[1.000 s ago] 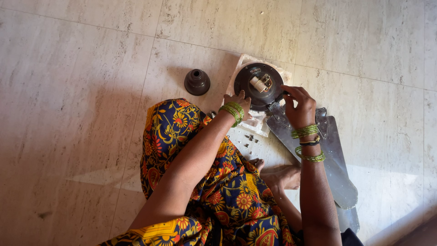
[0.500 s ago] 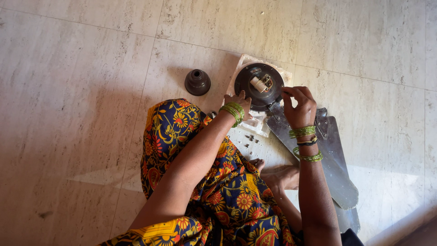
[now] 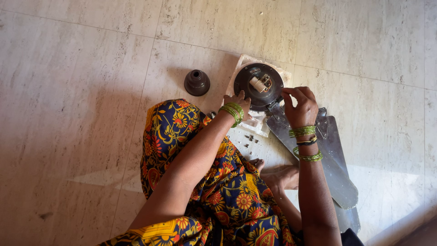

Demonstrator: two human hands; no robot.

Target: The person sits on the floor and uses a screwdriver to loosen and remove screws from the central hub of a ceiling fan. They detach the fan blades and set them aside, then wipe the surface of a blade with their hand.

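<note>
A dark round fan motor housing with a pale part at its centre lies on a white sheet on the floor. My left hand rests on its near left rim, fingers curled against it. My right hand pinches the housing's right edge, where a grey metal fan blade joins it. Green bangles sit on both wrists. Whether either hand holds a small part is hidden.
A dark cup-shaped fan cover stands on the marble floor to the left. Several small screws lie on the white sheet near my knee. My patterned skirt and bare foot fill the near middle.
My right hand has shifted slightly left and up along the housing's edge. The left hand stays on the near rim. Nothing else moved.
</note>
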